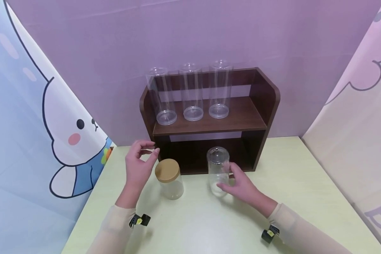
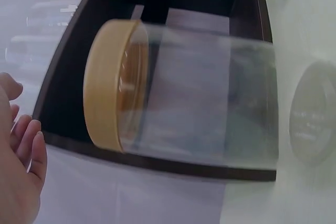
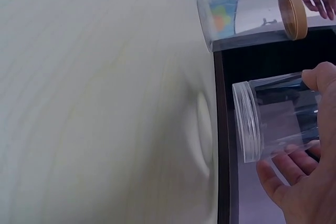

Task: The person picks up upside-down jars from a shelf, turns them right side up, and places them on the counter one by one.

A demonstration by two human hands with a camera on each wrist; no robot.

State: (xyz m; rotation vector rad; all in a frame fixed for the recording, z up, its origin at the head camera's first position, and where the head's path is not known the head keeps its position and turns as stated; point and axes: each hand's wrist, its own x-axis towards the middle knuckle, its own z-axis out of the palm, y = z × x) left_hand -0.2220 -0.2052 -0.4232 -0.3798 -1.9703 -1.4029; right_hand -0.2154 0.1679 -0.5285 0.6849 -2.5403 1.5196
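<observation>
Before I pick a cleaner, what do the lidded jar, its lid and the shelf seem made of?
Jar: glossy glass or plastic; its transparency fits both. Lid: smooth, perhaps wood or plastic, being evenly tan. Shelf: satin, probably wood or laminate, given brown colour, soft sheen.

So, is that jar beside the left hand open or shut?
Shut: the tan lid caps the jar in the head view and both wrist views. How tightly it fits, I can't tell.

Right: transparent cylindrical jar (image 1: 218, 169), vertical, ribbed end (image 3: 248, 121) down. Left: clear jar (image 1: 172, 188), upright, tan lid (image 1: 167, 170) fitted.
</observation>
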